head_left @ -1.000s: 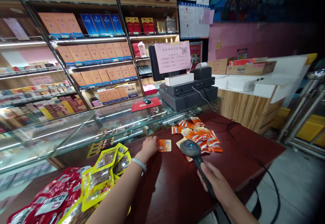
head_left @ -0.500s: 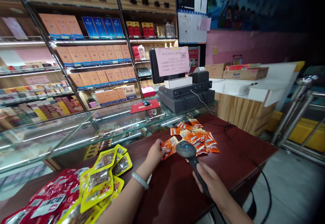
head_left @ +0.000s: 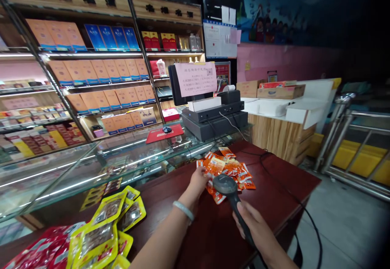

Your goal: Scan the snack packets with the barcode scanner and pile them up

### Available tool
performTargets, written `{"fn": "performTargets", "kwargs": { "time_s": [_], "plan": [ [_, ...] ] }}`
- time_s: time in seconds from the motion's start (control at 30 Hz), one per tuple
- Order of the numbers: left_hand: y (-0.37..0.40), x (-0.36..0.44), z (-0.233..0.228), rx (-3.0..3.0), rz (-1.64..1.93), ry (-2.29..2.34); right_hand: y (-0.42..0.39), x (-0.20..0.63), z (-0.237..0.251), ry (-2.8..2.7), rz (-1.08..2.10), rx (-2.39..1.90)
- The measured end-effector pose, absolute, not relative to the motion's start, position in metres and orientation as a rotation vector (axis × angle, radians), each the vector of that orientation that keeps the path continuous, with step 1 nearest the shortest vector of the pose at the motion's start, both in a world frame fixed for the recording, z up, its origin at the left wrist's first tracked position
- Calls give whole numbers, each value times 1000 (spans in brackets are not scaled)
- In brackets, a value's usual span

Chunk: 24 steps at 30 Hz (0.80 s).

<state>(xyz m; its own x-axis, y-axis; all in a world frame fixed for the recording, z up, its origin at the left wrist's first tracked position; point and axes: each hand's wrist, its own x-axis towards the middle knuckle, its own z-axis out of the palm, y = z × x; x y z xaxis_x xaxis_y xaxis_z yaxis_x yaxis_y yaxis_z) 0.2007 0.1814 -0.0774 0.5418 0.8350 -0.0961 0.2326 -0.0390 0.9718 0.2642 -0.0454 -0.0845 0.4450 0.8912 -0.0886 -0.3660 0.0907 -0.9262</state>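
Observation:
My right hand [head_left: 250,220] is wrapped round the handle of a dark barcode scanner [head_left: 225,184], its head tilted over orange snack packets [head_left: 243,171] heaped on the dark red table. At the near left edge of that heap is my left hand [head_left: 198,181], a pale bangle on its wrist. Its fingers are closed at the edge of an orange packet [head_left: 210,181], which the scanner head partly hides. Yellow-edged snack packets [head_left: 99,236] lie in a pile at the lower left, beside red packets [head_left: 45,246].
A glass display counter [head_left: 134,159] runs behind the table [head_left: 170,216]. On it stand a screen with a pink notice [head_left: 198,78], a black cash drawer [head_left: 216,124] and a mouse [head_left: 167,129] on a red mat. The scanner's black cable [head_left: 283,185] trails along the right side.
My left hand has moved right, in to the orange heap. An orange packet that it held apart from the heap now appears to lie there. The scanner stays in my right hand; the view has shifted.

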Motion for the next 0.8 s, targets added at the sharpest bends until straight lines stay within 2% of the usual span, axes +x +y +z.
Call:
{"fn": "performTargets", "kwargs": {
  "time_s": [0.17,0.3,0.5,0.67,0.8],
  "plan": [
    [183,241,-64,1463,653,763,-50,274,-85,-551,993,-1126],
    [175,219,-60,1678,654,802,-51,272,-84,-574,996,-1137],
    [137,110,-42,2105,717,886,-51,251,-76,-599,1073,-1148],
    [116,8,-37,2275,770,1228,-33,215,-69,-631,1218,-1166],
    [115,-60,-36,2269,795,1513,-10,174,-60,-870,1288,-1092]
  ]
}}
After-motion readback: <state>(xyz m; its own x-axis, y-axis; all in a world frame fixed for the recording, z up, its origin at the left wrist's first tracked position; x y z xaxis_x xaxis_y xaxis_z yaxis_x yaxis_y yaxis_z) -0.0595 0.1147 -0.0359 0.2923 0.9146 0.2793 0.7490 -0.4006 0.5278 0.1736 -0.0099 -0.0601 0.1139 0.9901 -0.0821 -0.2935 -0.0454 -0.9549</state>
